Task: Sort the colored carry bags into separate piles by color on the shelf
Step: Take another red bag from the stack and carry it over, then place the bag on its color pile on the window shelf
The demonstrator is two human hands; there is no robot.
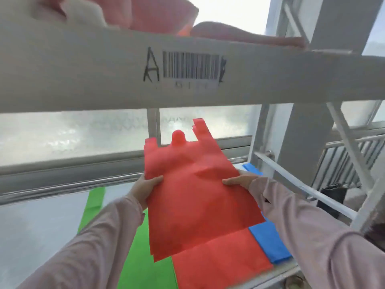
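Observation:
I hold a flat stack of red carry bags (193, 192) above the white shelf (37, 222), handles pointing away from me. My left hand (145, 188) grips its left edge and my right hand (239, 181) grips its right edge, thumbs on top. Under the held stack lies another red bag (220, 261) on the shelf. A green bag (143, 265) lies to its left. A blue bag (268, 240) lies to its right, partly hidden by the red stack and my right sleeve.
A white shelf beam (83, 80) with a barcode label and a handwritten A crosses the top of the view, close above the bags. Pink and white items (158, 13) rest on the upper level. White uprights and braces (312, 142) stand at the right; a frosted window is behind.

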